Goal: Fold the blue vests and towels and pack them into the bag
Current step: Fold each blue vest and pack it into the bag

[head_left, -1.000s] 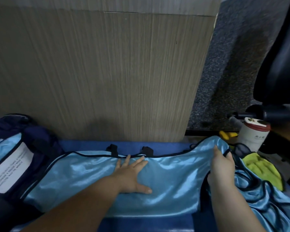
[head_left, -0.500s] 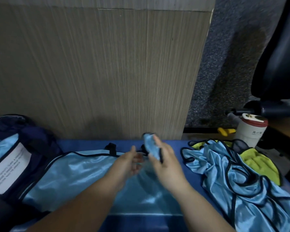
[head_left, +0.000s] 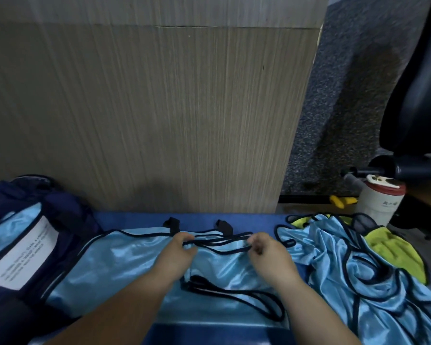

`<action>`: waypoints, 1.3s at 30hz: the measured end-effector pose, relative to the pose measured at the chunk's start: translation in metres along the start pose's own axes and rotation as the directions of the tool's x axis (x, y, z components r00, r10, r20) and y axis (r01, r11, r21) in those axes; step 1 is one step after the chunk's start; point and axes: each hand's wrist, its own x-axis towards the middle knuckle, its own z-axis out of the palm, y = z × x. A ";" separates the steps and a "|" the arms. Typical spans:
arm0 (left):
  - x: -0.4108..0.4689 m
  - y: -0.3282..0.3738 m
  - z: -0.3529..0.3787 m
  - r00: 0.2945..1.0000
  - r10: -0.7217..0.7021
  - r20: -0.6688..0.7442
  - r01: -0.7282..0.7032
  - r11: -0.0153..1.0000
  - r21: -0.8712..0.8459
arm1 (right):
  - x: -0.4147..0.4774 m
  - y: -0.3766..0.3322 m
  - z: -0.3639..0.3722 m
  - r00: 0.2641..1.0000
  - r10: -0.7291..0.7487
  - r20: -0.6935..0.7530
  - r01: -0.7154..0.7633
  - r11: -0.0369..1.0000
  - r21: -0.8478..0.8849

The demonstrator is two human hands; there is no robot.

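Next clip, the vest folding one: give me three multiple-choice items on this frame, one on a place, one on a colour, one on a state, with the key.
1. Where does the navy bag lie relative to the flat vest?
A. to its left
B. to its right
C. on top of it

2. What colour is the towel beside the crumpled vest pile?
A. red
B. yellow-green
C. white

3. What are the left hand and right hand doing?
A. lying flat on the vest
B. reaching inside the bag
C. pinching the vest's black trim

Key: 1 A, the bag sits at the left edge of the view; 2 B, the towel shows yellow-green at the pile's right side; 3 C, both hands' fingers curl round the trim at the vest's far edge.
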 end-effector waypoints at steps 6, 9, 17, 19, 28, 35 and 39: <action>0.014 -0.004 0.000 0.990 0.080 -0.114 -0.054 0.975 0.215 | 0.005 0.013 -0.011 0.971 0.214 0.106 -0.190 0.961 -0.199; 0.005 0.008 0.012 0.915 0.396 -0.081 -0.330 0.847 0.418 | 0.006 0.016 -0.008 0.962 0.251 0.110 -0.221 0.948 -0.229; 0.007 0.025 0.075 0.661 0.599 0.452 -0.745 0.597 0.298 | 0.003 0.019 -0.003 0.952 0.257 0.166 -0.208 0.942 -0.263; 0.015 0.023 0.083 0.644 0.594 0.483 -0.763 0.551 0.339 | 0.002 0.020 -0.005 0.946 0.245 0.210 -0.186 0.946 -0.267; 0.023 0.034 0.086 0.732 0.320 0.602 -0.678 0.434 0.593 | -0.003 0.021 -0.014 0.889 0.272 0.369 -0.179 0.947 -0.266; 0.023 0.036 0.088 0.757 0.294 0.584 -0.651 0.416 0.635 | -0.012 0.016 -0.021 0.797 0.291 0.529 -0.180 0.951 -0.252; 0.021 0.035 0.088 0.771 0.295 0.565 -0.635 0.425 0.645 | -0.014 0.015 -0.024 0.784 0.264 0.561 -0.059 0.933 -0.356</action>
